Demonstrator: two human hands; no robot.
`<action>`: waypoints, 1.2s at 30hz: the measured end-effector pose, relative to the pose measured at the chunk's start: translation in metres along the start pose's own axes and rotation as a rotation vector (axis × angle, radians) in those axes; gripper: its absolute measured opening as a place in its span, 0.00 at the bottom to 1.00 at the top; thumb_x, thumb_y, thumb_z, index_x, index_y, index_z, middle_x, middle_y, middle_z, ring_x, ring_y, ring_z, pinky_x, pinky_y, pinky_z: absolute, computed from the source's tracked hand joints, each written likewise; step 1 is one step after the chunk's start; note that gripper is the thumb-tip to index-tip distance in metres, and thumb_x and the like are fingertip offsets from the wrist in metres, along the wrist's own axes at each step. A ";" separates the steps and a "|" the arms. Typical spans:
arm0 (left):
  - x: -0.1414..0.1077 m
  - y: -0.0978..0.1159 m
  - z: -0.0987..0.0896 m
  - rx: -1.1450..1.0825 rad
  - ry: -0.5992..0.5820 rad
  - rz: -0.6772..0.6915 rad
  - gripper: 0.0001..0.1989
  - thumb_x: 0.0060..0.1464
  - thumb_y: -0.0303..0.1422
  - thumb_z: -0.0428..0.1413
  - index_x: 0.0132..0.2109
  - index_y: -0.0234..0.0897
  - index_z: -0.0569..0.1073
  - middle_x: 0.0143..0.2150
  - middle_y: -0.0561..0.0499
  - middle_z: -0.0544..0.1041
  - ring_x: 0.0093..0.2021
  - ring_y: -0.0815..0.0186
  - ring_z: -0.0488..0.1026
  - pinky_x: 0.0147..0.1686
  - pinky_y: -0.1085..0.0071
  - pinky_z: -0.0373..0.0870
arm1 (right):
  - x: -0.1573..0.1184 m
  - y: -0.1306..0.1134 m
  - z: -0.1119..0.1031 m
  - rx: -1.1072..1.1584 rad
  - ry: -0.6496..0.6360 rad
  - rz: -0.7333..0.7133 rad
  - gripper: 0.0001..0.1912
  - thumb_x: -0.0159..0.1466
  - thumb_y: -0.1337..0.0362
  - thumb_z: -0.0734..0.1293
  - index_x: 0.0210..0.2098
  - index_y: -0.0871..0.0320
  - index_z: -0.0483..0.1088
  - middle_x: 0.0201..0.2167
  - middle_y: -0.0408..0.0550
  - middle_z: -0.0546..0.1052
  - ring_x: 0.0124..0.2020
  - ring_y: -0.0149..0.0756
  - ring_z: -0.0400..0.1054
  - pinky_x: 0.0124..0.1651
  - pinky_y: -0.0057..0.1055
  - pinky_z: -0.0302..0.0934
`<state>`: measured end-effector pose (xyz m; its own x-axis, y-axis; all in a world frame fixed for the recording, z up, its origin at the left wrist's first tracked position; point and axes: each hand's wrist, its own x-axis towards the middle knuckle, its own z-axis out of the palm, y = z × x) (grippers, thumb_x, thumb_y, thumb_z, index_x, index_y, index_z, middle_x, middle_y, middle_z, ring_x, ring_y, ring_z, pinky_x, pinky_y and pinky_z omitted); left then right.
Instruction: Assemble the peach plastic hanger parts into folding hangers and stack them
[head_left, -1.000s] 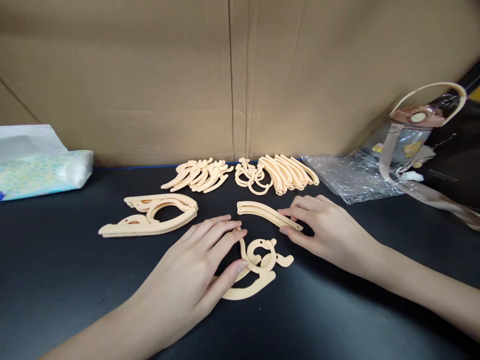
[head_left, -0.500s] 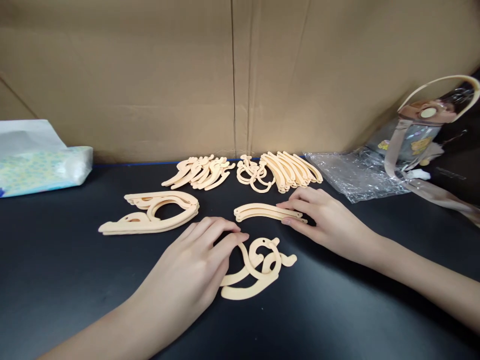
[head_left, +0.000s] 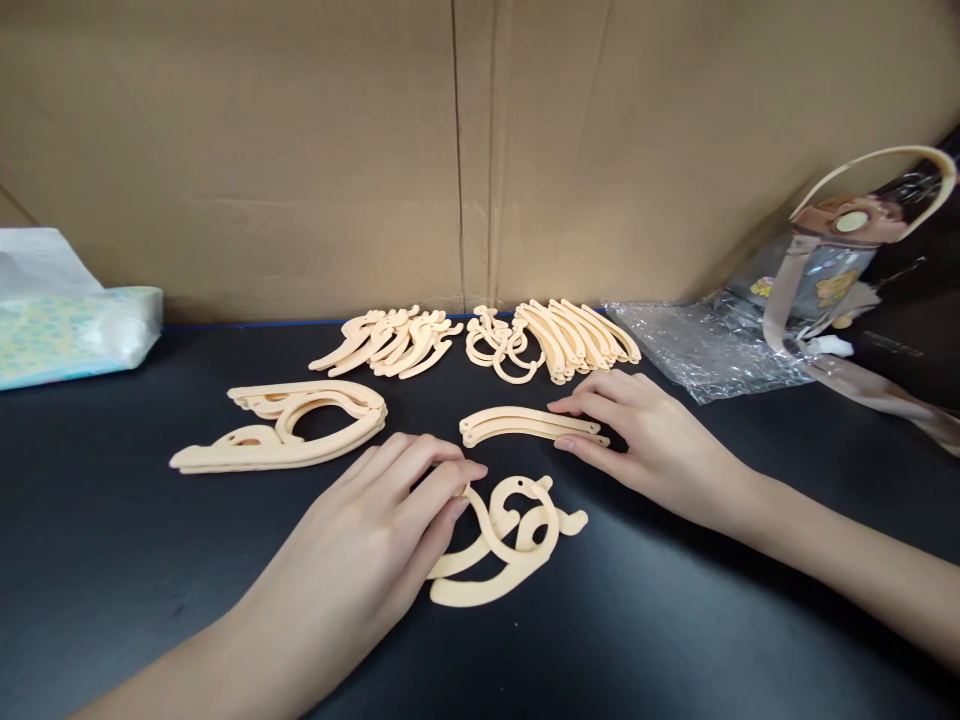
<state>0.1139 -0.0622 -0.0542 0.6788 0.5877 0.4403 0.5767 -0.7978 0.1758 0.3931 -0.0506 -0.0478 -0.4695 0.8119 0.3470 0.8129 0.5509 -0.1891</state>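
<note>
My left hand [head_left: 375, 525] has its thumb and forefinger closed on the end of a cream hook piece [head_left: 480, 520], which lies over other curved cream pieces [head_left: 480, 592] at the front middle. My right hand [head_left: 645, 435] rests at the right end of two curved cream bars [head_left: 510, 424] lying side by side, its thumb and fingers around that end. To the left lie folded cream assembled pieces [head_left: 330, 440]. Behind them are a pile of short cream arms [head_left: 390, 340], some cream hooks [head_left: 506, 350] and a row of cream bars [head_left: 581, 338].
A tissue pack [head_left: 82, 325] lies at the far left. Crinkled clear plastic [head_left: 697, 350] and a bottle with a strap [head_left: 817, 265] stand at the right. A brown cardboard wall [head_left: 300, 160] rises behind the black table [head_left: 90, 520].
The view has shifted slightly, so most things appear a little further left. Both hands keep nearly the same places beside the pieces.
</note>
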 end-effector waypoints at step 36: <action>0.004 0.012 -0.003 -0.441 0.082 -0.134 0.05 0.67 0.34 0.55 0.48 0.47 0.72 0.40 0.55 0.73 0.34 0.70 0.72 0.32 0.78 0.68 | -0.014 -0.040 -0.012 0.509 0.283 -0.064 0.14 0.67 0.71 0.68 0.50 0.54 0.65 0.35 0.42 0.80 0.35 0.29 0.77 0.41 0.23 0.71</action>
<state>0.1219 -0.0699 -0.0477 0.5632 0.6909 0.4533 0.3961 -0.7072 0.5857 0.3715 -0.0860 -0.0339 -0.3448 0.7292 0.5911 0.4850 0.6776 -0.5529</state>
